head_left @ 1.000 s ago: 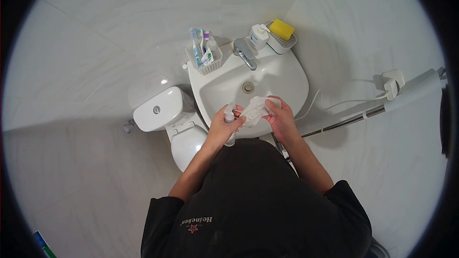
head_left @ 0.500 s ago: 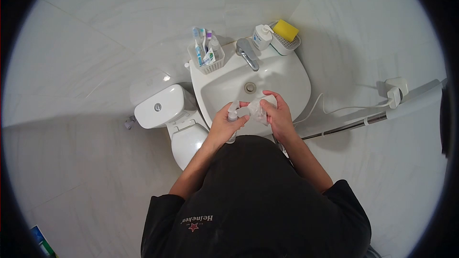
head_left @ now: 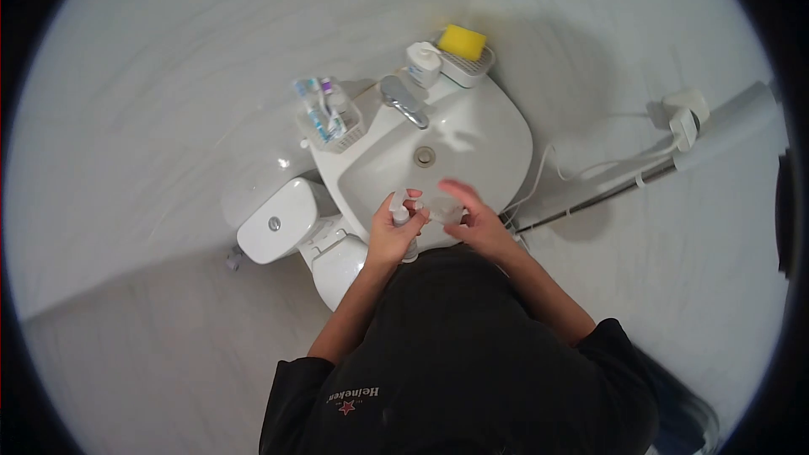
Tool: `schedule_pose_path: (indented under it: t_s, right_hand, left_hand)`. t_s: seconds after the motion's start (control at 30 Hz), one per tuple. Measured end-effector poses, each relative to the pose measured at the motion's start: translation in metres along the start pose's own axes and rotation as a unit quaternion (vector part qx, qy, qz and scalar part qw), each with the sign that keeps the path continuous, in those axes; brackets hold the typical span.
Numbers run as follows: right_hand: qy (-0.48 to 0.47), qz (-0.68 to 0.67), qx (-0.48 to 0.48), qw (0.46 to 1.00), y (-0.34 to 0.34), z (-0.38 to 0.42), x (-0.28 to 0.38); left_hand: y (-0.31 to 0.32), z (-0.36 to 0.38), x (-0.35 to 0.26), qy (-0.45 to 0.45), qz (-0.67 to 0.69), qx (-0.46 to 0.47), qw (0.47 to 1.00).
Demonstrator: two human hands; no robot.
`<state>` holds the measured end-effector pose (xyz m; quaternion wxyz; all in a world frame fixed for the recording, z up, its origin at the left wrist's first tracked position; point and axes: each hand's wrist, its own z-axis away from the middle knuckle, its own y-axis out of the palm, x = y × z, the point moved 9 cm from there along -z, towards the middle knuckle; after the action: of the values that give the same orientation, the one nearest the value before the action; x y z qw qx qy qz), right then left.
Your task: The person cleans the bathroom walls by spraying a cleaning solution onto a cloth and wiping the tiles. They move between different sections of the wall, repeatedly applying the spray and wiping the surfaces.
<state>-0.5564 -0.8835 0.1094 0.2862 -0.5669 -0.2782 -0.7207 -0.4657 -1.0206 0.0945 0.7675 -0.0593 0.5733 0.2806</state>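
My left hand (head_left: 391,236) is wrapped round a small pump bottle (head_left: 402,217) with a clear top, held upright near the sink's front edge. Between thumb and finger of that hand is also the edge of a crumpled whitish, see-through wad (head_left: 444,210). My right hand (head_left: 479,223) is at the right side of this wad, its fingers spread and blurred by motion. Whether the right fingers still grip the wad is hard to make out. Both hands are over the front of the white sink (head_left: 497,131).
A chrome faucet (head_left: 404,103), a white soap dispenser (head_left: 424,65), a yellow sponge (head_left: 463,42) on a grey-topped tray and a basket (head_left: 347,136) of toothbrushes line the sink's back. A toilet (head_left: 282,221) is at left; a cable and metal rail run at right.
The view has turned and shifted. My right fingers have opened out from their earlier hold on the wad, which is now nearer the left fingertips. My left hand still holds the bottle.
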Motion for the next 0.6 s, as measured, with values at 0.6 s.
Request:
schedule_pose_path:
  t_s: [0.6]
  right_hand:
    - [-0.108, 0.032, -0.09, 0.989, -0.081, 0.14, -0.008]
  left_hand:
    - [0.135, 0.081, 0.008, 0.154, -0.182, 0.171, 0.956]
